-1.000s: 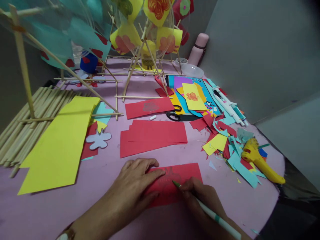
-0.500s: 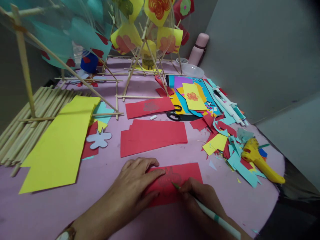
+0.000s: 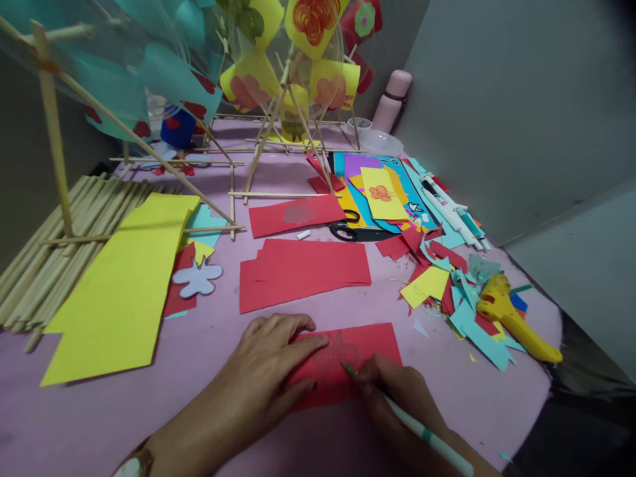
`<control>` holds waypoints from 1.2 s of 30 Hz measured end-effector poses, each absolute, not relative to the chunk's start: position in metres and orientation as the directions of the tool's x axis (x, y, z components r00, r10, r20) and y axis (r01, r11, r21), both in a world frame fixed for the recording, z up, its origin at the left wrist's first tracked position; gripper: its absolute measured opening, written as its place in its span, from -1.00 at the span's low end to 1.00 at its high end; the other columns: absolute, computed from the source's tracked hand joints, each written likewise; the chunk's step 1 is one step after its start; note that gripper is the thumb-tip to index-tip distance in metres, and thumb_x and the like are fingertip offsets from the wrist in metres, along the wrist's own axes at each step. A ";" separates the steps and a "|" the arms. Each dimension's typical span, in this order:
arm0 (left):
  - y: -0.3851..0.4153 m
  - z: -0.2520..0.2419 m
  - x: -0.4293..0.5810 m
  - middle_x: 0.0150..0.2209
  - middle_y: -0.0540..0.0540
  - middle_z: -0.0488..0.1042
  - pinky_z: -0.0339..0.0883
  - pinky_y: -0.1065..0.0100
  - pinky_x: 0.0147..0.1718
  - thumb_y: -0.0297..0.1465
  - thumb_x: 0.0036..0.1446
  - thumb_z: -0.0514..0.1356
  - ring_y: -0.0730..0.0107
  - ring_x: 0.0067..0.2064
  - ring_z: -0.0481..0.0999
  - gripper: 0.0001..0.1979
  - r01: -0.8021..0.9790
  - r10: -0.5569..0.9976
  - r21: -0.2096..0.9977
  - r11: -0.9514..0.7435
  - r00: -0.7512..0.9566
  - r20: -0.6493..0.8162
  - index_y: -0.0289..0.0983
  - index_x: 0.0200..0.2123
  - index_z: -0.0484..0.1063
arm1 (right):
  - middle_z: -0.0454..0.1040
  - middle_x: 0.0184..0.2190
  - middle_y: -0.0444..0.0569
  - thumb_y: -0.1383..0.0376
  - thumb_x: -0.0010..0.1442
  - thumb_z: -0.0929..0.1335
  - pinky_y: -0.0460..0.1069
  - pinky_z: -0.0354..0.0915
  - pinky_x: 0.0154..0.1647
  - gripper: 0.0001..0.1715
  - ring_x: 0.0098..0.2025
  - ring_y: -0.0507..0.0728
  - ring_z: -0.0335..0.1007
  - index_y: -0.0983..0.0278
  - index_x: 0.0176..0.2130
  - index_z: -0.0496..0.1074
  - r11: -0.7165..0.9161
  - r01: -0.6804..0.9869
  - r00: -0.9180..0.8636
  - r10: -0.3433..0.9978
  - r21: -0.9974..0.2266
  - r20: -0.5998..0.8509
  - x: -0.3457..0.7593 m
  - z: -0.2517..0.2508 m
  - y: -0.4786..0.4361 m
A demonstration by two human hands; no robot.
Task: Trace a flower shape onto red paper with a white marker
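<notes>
A red paper card [image 3: 380,341] lies on the table in front of me, with a dark butterfly-like drawing on it. My left hand [image 3: 273,368] rests flat on the card's left part, fingers apart. In my right hand [image 3: 397,394] is a white marker [image 3: 424,434] with a green tip, and the tip touches the drawing. Beyond the card are a stack of red paper cards [image 3: 313,268] and one more red card [image 3: 298,215] with a grey drawing. A small white cap [image 3: 303,234] lies between these.
Left: yellow paper [image 3: 116,285], wooden sticks [image 3: 54,245] and a grey butterfly cutout [image 3: 197,278]. Right: paper scraps [image 3: 437,278], a yellow glue gun [image 3: 519,318], several markers [image 3: 452,212]. Black-handled scissors [image 3: 345,228] lie beyond the stack. Stick frames [image 3: 283,93] with decorated wheels stand behind.
The view has shifted very slightly. Both hands keep nearly the same place, with the marker tip on the drawing.
</notes>
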State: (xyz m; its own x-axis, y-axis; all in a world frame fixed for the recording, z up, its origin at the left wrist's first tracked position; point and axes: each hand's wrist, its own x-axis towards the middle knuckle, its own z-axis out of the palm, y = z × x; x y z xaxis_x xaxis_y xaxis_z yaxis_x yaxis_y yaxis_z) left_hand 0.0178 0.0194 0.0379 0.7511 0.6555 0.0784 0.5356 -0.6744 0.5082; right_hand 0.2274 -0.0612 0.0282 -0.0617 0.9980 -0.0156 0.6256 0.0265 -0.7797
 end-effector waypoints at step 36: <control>0.017 0.034 0.017 0.00 -0.10 0.32 0.14 0.12 -0.08 -0.36 0.13 0.21 0.14 -0.01 0.27 -0.60 0.523 0.659 0.511 -0.682 0.742 0.121 -0.07 0.06 0.29 | 0.37 -0.72 -0.22 0.28 0.07 0.23 -0.16 0.12 -0.66 -0.86 -0.69 0.01 0.27 0.20 -0.50 0.30 -0.264 0.562 0.282 0.952 -0.784 -0.119 0.203 0.024 -0.082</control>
State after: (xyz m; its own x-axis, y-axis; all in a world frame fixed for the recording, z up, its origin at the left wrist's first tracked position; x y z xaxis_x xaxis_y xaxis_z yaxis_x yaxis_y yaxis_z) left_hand 0.0168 0.0169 0.0337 0.7423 0.6591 0.1207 0.5225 -0.6822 0.5115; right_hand 0.2025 -0.0822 0.0239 0.2818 0.9521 -0.1188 0.5623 -0.2642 -0.7836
